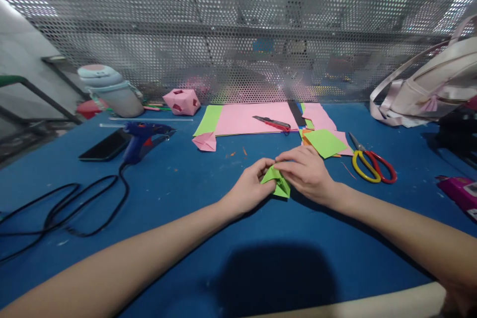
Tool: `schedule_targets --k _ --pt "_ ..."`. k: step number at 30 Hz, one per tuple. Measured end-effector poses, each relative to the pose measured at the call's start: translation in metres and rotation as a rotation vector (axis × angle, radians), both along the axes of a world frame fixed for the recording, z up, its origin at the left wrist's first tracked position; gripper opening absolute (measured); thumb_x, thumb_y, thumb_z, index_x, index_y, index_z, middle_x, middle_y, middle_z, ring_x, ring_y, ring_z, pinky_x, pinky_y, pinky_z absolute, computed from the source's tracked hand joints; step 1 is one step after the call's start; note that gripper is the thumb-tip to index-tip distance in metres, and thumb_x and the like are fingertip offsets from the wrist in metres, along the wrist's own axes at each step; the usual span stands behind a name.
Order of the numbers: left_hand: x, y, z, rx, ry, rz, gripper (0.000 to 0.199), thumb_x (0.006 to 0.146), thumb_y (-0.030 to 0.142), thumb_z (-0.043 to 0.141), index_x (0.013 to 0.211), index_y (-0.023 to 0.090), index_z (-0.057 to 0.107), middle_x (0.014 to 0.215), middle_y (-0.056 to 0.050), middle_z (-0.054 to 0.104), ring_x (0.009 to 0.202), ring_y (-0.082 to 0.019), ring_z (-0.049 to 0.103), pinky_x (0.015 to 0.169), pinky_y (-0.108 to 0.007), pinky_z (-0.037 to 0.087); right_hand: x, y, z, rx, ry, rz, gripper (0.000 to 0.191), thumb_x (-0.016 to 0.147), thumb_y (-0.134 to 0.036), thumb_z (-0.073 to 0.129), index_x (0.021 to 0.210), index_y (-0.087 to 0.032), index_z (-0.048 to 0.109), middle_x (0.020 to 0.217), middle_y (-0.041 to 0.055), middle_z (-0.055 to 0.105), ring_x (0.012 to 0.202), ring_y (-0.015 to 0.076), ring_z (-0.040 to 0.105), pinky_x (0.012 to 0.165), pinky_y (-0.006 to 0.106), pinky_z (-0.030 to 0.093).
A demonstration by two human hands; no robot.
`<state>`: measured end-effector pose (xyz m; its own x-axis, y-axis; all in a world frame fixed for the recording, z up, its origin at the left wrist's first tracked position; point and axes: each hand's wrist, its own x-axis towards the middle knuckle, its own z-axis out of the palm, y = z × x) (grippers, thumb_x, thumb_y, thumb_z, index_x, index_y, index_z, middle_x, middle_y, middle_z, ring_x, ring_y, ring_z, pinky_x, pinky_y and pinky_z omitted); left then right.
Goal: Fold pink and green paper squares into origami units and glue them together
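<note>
A small folded piece of green paper (281, 187) is held between my two hands over the middle of the blue table. My left hand (254, 185) grips its left side, thumb in front and fingers curled behind. From the right, the fingers of my right hand (304, 171) pinch its upper edge. Beyond my right hand lies a flat green paper square (325, 142) on top of other coloured paper pieces. A folded pink paper piece (205, 142) rests farther off to the left, by the large sheets.
A blue glue gun (139, 136) with its black cord and a phone (105, 146) lie left. Behind are a pink paper ball (182, 102), pink sheets (249, 115) and a box cutter (274, 123). Scissors (368, 161) and a pale backpack (428, 79) are right; a bottle (115, 92) stands back left.
</note>
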<state>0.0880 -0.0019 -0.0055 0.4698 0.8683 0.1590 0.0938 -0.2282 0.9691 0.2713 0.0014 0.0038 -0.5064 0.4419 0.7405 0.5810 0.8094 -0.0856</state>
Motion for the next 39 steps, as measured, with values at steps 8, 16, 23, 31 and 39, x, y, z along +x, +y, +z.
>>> schedule_targets --k 8,16,23,31,39 --pt "-0.001 0.001 0.001 0.056 0.037 0.022 0.033 0.069 0.007 0.049 0.101 0.015 0.056 0.095 -0.001 0.062 0.09 -0.014 0.057 0.08 -0.024 0.044 -0.002 -0.002 0.001 -0.002 -0.004 0.024 0.02 0.087 -0.015 0.053 0.103 -0.023 0.064 0.108 0.0059 0.063 0.095 0.0191 0.054 0.079 0.036 0.038" --pt "-0.001 -0.004 0.001 0.175 0.117 0.08 0.029 0.076 0.011 0.047 0.104 0.017 0.056 0.097 -0.001 0.062 0.089 -0.015 0.057 0.079 -0.024 0.045 -0.006 -0.015 0.011 0.146 -0.189 -0.225 0.014 0.088 -0.017 0.053 0.088 -0.023 0.066 0.079 0.0003 0.063 0.075 0.0151 0.048 0.076 0.036 0.031" --pt "-0.001 -0.006 0.001 0.261 0.161 0.12 0.024 0.081 0.014 0.048 0.103 0.017 0.058 0.098 -0.002 0.063 0.092 -0.016 0.057 0.083 -0.026 0.044 -0.008 -0.018 0.018 0.104 -0.222 -0.209 0.017 0.089 -0.018 0.05 0.095 -0.022 0.065 0.099 0.0029 0.065 0.087 0.0177 0.05 0.081 0.037 0.03" --pt "-0.001 -0.008 0.004 0.262 0.166 0.118 0.024 0.082 0.01 0.046 0.099 0.017 0.062 0.094 -0.002 0.065 0.089 -0.016 0.058 0.081 -0.024 0.043 -0.011 -0.021 0.014 0.083 -0.155 -0.17 0.013 0.089 -0.019 0.053 0.095 -0.021 0.064 0.092 0.0013 0.067 0.081 0.0156 0.052 0.079 0.037 0.031" --pt "-0.002 -0.01 0.006 0.294 0.135 0.095 0.023 0.085 0.011 0.042 0.087 0.017 0.064 0.084 -0.001 0.061 0.079 -0.013 0.055 0.073 -0.022 0.042 -0.014 -0.026 0.015 0.009 -0.058 -0.123 0.011 0.087 -0.02 0.055 0.088 -0.022 0.066 0.095 0.0012 0.067 0.083 0.0161 0.052 0.08 0.038 0.03"
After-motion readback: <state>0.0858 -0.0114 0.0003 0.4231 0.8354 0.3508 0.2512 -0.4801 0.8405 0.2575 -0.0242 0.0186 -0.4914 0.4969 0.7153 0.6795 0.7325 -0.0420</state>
